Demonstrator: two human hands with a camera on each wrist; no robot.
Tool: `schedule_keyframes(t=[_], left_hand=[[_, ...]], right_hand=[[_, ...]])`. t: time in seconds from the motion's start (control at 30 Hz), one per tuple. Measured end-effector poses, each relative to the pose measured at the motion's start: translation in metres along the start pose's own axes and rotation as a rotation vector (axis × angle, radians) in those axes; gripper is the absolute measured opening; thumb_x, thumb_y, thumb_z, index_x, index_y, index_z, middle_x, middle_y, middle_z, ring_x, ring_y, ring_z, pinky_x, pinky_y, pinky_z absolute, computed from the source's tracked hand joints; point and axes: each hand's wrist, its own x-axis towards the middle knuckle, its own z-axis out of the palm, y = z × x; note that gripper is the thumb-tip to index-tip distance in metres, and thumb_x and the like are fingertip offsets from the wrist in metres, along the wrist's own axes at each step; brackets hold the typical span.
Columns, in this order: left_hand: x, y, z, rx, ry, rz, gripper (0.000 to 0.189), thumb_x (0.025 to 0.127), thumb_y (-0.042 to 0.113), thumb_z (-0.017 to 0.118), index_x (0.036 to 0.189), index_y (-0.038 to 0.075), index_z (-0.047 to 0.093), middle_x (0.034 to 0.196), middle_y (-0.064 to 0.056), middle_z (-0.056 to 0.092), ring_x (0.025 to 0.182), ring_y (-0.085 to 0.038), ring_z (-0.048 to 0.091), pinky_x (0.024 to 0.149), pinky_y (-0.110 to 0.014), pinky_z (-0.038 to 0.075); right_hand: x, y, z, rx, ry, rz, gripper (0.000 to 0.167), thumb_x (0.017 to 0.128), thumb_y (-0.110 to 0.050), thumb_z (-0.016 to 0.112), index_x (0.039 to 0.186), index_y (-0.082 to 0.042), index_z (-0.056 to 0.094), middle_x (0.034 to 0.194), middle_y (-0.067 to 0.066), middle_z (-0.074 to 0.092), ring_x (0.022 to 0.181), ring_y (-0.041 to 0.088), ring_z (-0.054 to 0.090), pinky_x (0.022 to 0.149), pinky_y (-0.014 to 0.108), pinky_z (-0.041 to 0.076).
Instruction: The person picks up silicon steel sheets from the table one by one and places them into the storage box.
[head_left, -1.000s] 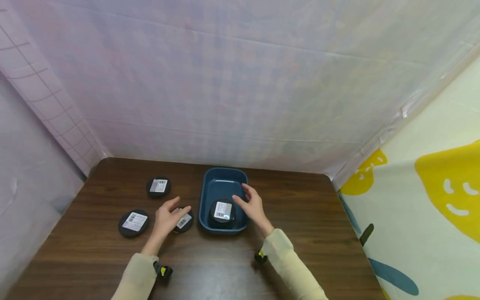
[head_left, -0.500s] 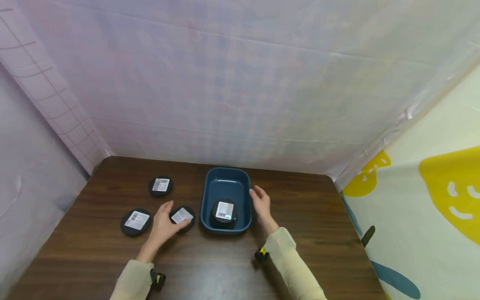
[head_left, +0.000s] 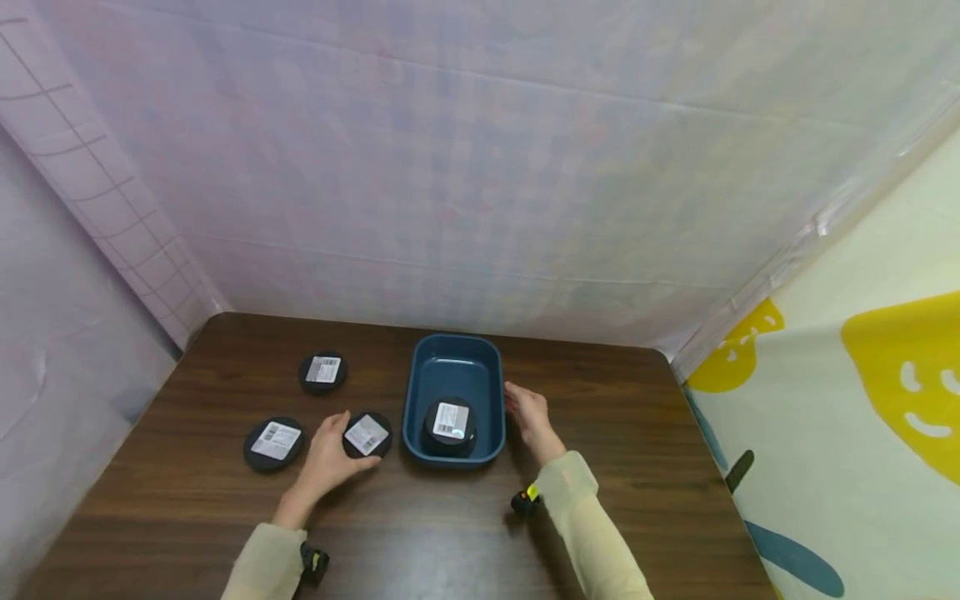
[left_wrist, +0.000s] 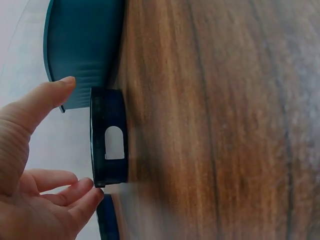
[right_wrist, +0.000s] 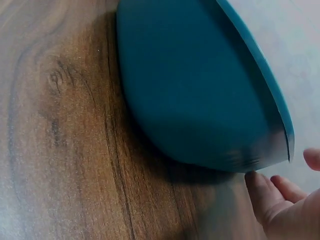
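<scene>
Left hand [head_left: 327, 458], thumb and fingers wide about middle black disc [head_left: 367, 435] on table [head_left: 630, 400], likely so disc fits between; no grip seen. Left black disc [head_left: 273, 444] just beside. Blue tub [head_left: 450, 377] holds boxed-in black disc [head_left: 449, 427] at near end. Right hand [head_left: 529, 415] loose, fingertips at tub's right wall, perhaps keeping it still. Far black disc [head_left: 323, 372] behind, label up.

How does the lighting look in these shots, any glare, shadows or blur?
Head view: a pale glare patch on the table at the bottom centre; left wrist view: the scene lies tipped sideways, with soft wood grain and a greyish sheen towards the right edge; right wrist view: a dark shadow along the base of the blue tray, pale glare at lower left.
</scene>
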Motion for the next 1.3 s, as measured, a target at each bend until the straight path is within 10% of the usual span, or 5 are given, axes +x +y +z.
schedule_keyframes(t=[0.1, 0.2, 0.97, 1.3], left_hand=[[-0.001, -0.001, 0.002, 0.011, -0.003, 0.003, 0.094, 0.060, 0.022, 0.087, 0.127, -0.022, 0.039, 0.124, -0.039, 0.043, 0.114, -0.051, 0.043, 0.097, -0.057, 0.037], [-0.001, -0.002, 0.003, 0.020, -0.012, -0.003, 0.093, 0.060, 0.021, 0.087, 0.128, -0.022, 0.039, 0.125, -0.038, 0.043, 0.114, -0.051, 0.042, 0.096, -0.057, 0.037], [0.011, -0.011, 0.010, 0.124, -0.021, -0.058, 0.092, 0.056, 0.029, 0.087, 0.126, -0.016, 0.046, 0.116, -0.032, 0.046, 0.106, -0.046, 0.042, 0.085, -0.055, 0.042], [0.011, -0.007, 0.008, -0.011, 0.046, -0.113, 0.087, 0.058, 0.024, 0.084, 0.125, -0.014, 0.042, 0.118, -0.031, 0.039, 0.110, -0.045, 0.037, 0.091, -0.054, 0.038]], right_hand=[[-0.056, -0.046, 0.023, -0.047, 0.025, 0.024, 0.031, 0.085, -0.004, 0.063, 0.108, 0.017, 0.060, 0.086, 0.017, 0.070, 0.074, 0.018, 0.067, 0.071, 0.028, 0.055], [-0.069, -0.056, 0.027, -0.061, 0.009, 0.030, 0.025, 0.085, 0.000, 0.061, 0.103, 0.018, 0.062, 0.084, 0.017, 0.070, 0.074, 0.017, 0.067, 0.070, 0.026, 0.054], [-0.043, -0.032, 0.024, -0.113, 0.112, 0.046, 0.031, 0.080, -0.006, 0.070, 0.103, 0.015, 0.063, 0.071, 0.002, 0.065, 0.065, 0.011, 0.062, 0.070, 0.027, 0.055], [-0.043, -0.031, 0.022, -0.117, 0.118, 0.069, 0.034, 0.080, -0.007, 0.071, 0.105, 0.014, 0.062, 0.073, 0.004, 0.066, 0.068, 0.012, 0.063, 0.073, 0.029, 0.055]])
